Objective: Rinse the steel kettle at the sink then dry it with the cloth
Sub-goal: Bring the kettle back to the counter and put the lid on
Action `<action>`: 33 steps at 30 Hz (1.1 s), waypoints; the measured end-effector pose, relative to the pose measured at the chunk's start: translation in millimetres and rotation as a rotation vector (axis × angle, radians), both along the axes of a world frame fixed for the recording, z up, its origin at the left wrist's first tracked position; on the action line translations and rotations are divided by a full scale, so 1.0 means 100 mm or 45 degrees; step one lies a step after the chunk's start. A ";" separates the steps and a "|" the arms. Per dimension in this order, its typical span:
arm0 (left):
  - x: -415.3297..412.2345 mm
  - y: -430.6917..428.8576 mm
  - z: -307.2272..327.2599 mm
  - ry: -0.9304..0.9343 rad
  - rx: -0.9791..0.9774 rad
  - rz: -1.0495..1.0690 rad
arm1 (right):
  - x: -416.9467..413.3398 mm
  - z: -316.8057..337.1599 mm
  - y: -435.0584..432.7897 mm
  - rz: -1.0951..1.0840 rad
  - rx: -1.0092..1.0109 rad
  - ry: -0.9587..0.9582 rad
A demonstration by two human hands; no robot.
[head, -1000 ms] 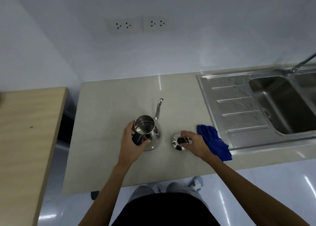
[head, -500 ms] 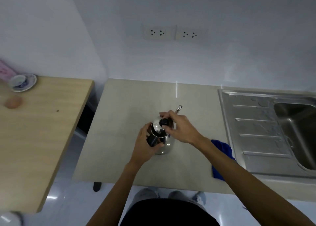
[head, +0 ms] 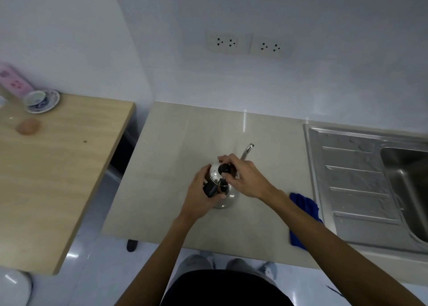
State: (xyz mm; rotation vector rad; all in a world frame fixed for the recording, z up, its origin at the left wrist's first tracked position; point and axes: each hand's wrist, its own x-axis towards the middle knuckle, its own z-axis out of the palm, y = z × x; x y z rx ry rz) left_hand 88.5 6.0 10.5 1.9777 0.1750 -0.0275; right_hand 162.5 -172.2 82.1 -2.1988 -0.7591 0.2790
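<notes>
The steel kettle [head: 225, 199] stands upright on the beige counter [head: 176, 166], its thin spout [head: 247, 150] pointing away from me. My left hand [head: 200, 194] grips its black handle [head: 210, 188] from the left. My right hand [head: 245, 177] comes from the right and pinches the black knob of the lid [head: 221, 172], which rests on the kettle's mouth. The blue cloth [head: 303, 209] lies crumpled on the counter by the sink's draining board, partly hidden under my right forearm.
The steel sink [head: 356, 183] with its ribbed draining board fills the right side. A wooden table [head: 58, 166] on the left carries a cup on a saucer [head: 41, 100], a pink pack [head: 15, 82] and a small round brownish object [head: 28, 126]. Two wall sockets [head: 249, 45] sit above the counter.
One second ago the lid lay on the counter under my right hand and the kettle was open. My right hand carried the lid onto the kettle; my left hand kept hold of the handle.
</notes>
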 end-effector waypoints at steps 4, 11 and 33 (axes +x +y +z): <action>0.00 0.00 0.01 -0.017 0.002 -0.006 | 0.01 -0.01 0.02 -0.014 -0.007 -0.010; -0.02 -0.02 0.05 -0.031 0.037 -0.008 | 0.01 -0.04 0.02 0.012 -0.047 -0.027; -0.04 -0.16 0.09 -0.088 -0.008 0.077 | 0.09 -0.08 0.06 0.041 -0.077 0.081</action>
